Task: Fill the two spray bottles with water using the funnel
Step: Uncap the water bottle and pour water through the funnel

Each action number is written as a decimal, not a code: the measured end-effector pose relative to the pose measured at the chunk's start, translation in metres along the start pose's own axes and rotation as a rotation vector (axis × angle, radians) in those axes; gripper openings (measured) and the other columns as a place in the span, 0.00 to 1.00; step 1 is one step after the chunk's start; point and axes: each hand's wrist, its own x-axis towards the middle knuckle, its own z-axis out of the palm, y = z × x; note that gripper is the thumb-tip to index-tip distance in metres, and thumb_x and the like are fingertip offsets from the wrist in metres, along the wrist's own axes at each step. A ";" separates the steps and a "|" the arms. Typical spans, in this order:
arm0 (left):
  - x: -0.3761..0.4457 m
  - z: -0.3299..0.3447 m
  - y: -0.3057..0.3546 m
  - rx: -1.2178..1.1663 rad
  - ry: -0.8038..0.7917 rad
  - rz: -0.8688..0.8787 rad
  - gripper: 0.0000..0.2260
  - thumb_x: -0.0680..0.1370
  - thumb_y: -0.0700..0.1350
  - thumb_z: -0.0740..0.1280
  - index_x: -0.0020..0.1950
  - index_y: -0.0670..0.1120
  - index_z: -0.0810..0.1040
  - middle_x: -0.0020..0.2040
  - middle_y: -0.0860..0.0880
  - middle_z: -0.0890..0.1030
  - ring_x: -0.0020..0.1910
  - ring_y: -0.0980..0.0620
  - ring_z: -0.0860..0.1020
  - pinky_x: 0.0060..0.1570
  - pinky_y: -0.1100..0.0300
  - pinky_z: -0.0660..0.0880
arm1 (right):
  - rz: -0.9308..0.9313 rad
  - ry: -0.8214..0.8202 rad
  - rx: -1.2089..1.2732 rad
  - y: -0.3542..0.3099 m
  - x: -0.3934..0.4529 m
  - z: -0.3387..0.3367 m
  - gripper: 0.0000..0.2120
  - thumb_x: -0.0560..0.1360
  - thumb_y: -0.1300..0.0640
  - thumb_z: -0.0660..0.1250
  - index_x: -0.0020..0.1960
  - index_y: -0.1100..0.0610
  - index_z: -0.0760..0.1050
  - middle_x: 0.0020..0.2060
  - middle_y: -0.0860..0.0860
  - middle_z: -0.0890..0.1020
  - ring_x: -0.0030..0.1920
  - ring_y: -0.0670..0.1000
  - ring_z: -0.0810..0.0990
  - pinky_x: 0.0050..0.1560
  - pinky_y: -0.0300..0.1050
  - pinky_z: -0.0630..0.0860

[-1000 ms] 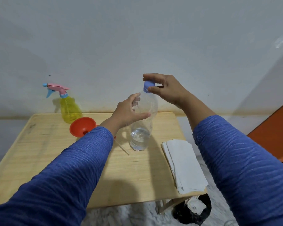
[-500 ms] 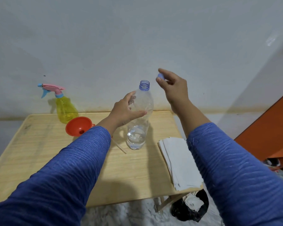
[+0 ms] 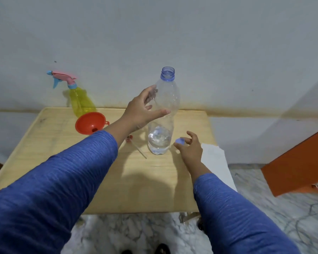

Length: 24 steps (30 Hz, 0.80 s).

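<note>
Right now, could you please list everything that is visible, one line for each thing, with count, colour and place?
water bottle: one, clear, uncapped, a little water, standing mid table
cap: one, blue, right of the bottle's base
spray bottle: one, yellow with pink and blue head, back left of table
funnel: one, orange-red, in front of the spray bottle
thin stick: one, pale, left of the bottle's base
paper stack: one, white, right edge of table
table: one, light wood
panel: one, orange, far right
left hand: grips the water bottle
right hand: fingers pinch the cap
</note>
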 end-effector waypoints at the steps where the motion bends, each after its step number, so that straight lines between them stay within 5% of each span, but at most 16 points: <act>1: 0.001 0.000 -0.001 -0.002 0.004 -0.001 0.40 0.67 0.48 0.77 0.74 0.51 0.61 0.71 0.54 0.69 0.70 0.60 0.67 0.64 0.64 0.68 | 0.015 0.001 -0.053 0.008 0.002 0.002 0.30 0.70 0.59 0.73 0.69 0.52 0.66 0.53 0.47 0.79 0.57 0.48 0.74 0.57 0.40 0.68; 5: 0.004 0.000 -0.003 -0.008 0.003 -0.005 0.40 0.67 0.48 0.77 0.75 0.52 0.61 0.71 0.55 0.69 0.69 0.61 0.67 0.63 0.65 0.68 | 0.046 -0.012 -0.346 0.026 0.009 0.009 0.27 0.72 0.52 0.69 0.69 0.48 0.67 0.59 0.51 0.77 0.63 0.53 0.71 0.64 0.47 0.65; 9: 0.003 0.001 -0.004 -0.036 -0.004 -0.008 0.39 0.68 0.48 0.77 0.74 0.51 0.61 0.71 0.55 0.69 0.69 0.62 0.67 0.64 0.65 0.68 | 0.014 -0.043 -0.596 0.031 0.005 0.011 0.20 0.74 0.52 0.65 0.66 0.49 0.70 0.56 0.56 0.75 0.62 0.55 0.69 0.60 0.46 0.64; 15: 0.002 0.000 -0.003 -0.045 -0.009 -0.017 0.40 0.68 0.47 0.76 0.75 0.51 0.60 0.71 0.55 0.68 0.68 0.63 0.66 0.60 0.69 0.67 | -0.064 -0.110 -0.733 0.032 0.001 0.009 0.17 0.74 0.54 0.66 0.63 0.53 0.70 0.56 0.54 0.75 0.62 0.56 0.68 0.60 0.47 0.65; 18: 0.001 0.000 -0.002 -0.054 -0.014 -0.019 0.40 0.68 0.46 0.76 0.75 0.52 0.60 0.72 0.54 0.67 0.70 0.61 0.66 0.62 0.68 0.67 | -0.102 -0.135 -0.617 0.028 0.005 0.009 0.25 0.72 0.56 0.69 0.67 0.53 0.68 0.60 0.52 0.75 0.66 0.54 0.66 0.62 0.45 0.64; 24: -0.002 0.001 -0.002 -0.088 -0.014 -0.043 0.42 0.69 0.46 0.75 0.77 0.51 0.54 0.74 0.53 0.64 0.72 0.58 0.64 0.65 0.62 0.66 | -0.215 -0.201 0.047 -0.030 0.008 0.004 0.34 0.70 0.59 0.72 0.72 0.52 0.62 0.69 0.47 0.68 0.64 0.45 0.69 0.57 0.39 0.65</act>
